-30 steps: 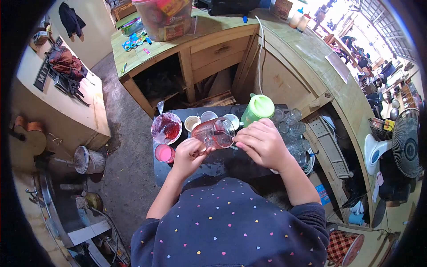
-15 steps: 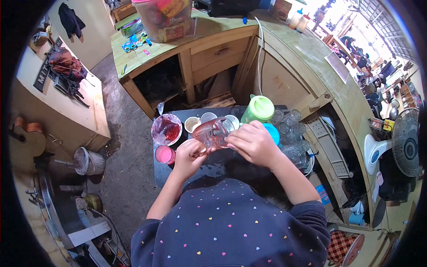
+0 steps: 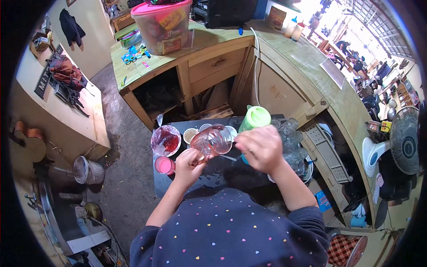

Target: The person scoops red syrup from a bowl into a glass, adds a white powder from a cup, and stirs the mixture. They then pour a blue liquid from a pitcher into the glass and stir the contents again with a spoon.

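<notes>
My left hand (image 3: pixel 189 162) is closed round the handle of a clear glass mug (image 3: pixel 211 140). The mug is tipped on its side above the dark table, its mouth turned right, with reddish streaks on the glass. Just right of the mouth is my right hand (image 3: pixel 262 149), blurred, its fingers curled in a pinch; what they hold is hard to make out. A thin metallic piece (image 3: pixel 228 158), like a spoon handle, shows below the mug. To the left are a tub of red jelly-like stuff (image 3: pixel 170 142) and a cup of pink liquid (image 3: pixel 165 165).
A green-lidded pitcher (image 3: pixel 257 118) stands behind my right hand, with several glass mugs (image 3: pixel 291 138) to its right. Small cups (image 3: pixel 190 135) sit behind the tilted mug. A wooden counter (image 3: pixel 213 49) curves round the table (image 3: pixel 213 178); a fan (image 3: pixel 404 147) is at far right.
My right hand has moved right and slightly up, away from the mug's mouth. The mug remains tilted in my left hand. The view has shifted slightly.
</notes>
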A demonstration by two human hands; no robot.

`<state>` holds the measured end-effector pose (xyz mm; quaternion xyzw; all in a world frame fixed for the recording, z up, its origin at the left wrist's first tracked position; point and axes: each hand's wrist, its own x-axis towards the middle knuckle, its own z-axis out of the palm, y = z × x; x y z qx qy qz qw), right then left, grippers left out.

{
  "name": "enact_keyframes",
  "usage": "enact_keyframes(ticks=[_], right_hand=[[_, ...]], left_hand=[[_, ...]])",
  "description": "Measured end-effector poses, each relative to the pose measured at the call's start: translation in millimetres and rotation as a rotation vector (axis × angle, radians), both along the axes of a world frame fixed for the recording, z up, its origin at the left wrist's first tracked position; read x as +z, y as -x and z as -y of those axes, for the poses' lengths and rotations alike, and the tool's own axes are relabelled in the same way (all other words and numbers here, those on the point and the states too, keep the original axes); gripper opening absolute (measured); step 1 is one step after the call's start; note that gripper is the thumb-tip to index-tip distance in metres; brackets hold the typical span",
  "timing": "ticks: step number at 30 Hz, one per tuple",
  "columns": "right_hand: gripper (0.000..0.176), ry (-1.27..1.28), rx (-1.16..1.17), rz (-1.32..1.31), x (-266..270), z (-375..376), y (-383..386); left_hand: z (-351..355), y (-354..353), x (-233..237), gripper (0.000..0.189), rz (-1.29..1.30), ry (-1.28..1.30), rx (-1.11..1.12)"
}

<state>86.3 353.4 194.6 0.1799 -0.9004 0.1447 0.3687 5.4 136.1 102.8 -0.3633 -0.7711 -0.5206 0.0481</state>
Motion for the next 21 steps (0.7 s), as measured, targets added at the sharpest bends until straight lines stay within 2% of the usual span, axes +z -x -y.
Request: enact_keyframes(ticks=[3, 6, 10, 14, 18, 19, 21], right_hand=[[0.006, 0.151, -0.080, 0.003, 21, -9, -5], [0.005, 0.242, -0.036, 0.060, 8, -1, 0], [0.002, 0.166, -0.098, 0.026, -6, 3, 4], [0.002, 0.253, -0.217, -0.053, 13, -10, -5], [0.006, 0.357, -0.073, 0.040, -8, 9, 2], [0.006, 0.249, -0.101, 0.050, -11, 13, 3], [0.004, 0.192, -0.143, -0.010, -6, 8, 0]], left_hand=[[-1, 4, -4, 0.034, -0.056, 0.002, 0.047], [-4, 3, 0, 0.035, -0.076, -0.005, 0.031], [-7, -2, 8, 0.032, -0.077, 0.002, 0.012], [-5, 1, 2, 0.033, -0.090, 0.019, 0.068], [-7, 0, 1, 0.034, -0.101, 0.020, 0.057], [-7, -1, 2, 0.034, -0.107, 0.010, 0.041], [-9, -4, 5, 0.035, -0.120, -0.010, 0.014]])
